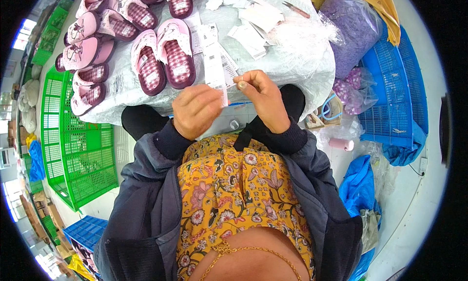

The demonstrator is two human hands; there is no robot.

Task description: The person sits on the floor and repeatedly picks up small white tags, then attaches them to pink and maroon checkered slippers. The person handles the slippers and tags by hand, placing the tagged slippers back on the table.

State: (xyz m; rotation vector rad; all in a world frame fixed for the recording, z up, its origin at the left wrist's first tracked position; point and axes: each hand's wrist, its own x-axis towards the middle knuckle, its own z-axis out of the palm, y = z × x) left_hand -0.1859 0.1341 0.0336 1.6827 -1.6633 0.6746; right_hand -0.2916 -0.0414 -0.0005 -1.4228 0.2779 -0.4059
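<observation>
My left hand point(197, 110) is closed, its fingers curled at the lower end of a white paper label strip point(213, 69) with printing on it. My right hand point(261, 100) pinches thumb and forefinger together just right of the strip; a small pale bit shows at the tips, too small to name. Beyond my left hand lies a pair of pink slippers, the left slipper point(147, 61) and the right slipper point(176, 52), with dark red checked insoles and a white sticker inside each. More printed label sheets point(196, 32) lie beside and under the strip.
Several more pink slippers point(80, 54) crowd the table's left side. White paper scraps point(253, 30), small scissors-like snips point(296, 9) and clear plastic film point(304, 47) lie on the plastic-covered table point(282, 66). Green crates point(78, 139) stand left, blue crates point(390, 86) and a purple-filled bag point(348, 25) right.
</observation>
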